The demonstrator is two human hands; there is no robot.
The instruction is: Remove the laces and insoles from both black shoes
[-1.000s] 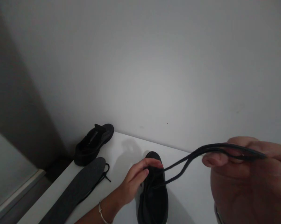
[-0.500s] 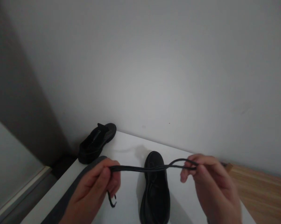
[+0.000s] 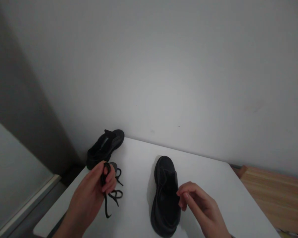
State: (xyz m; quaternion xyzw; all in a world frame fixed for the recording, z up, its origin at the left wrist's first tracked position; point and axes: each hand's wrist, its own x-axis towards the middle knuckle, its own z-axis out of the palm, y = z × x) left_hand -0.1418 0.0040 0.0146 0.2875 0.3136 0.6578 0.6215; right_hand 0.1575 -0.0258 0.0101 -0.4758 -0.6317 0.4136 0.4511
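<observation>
A black shoe [image 3: 165,195] lies on the white table [image 3: 210,185], toe pointing away from me, with no lace in it. My left hand [image 3: 94,191] is closed on a bunched black shoelace [image 3: 111,195] that dangles down to the tabletop at the left. My right hand [image 3: 201,208] holds nothing; its curled fingertips rest against the right side of the shoe's opening. A second black shoe [image 3: 104,148] lies at the table's far left corner, against the wall.
A dark insole [image 3: 113,165] peeks out behind my left hand. The white wall rises right behind the table. A wooden surface [image 3: 275,195] adjoins the table on the right. A dark gap and a pale panel lie to the left.
The lace, stretched between both hands half a second ago, is now out of my right hand and gathered in my left. My right hand has dropped to the shoe.
</observation>
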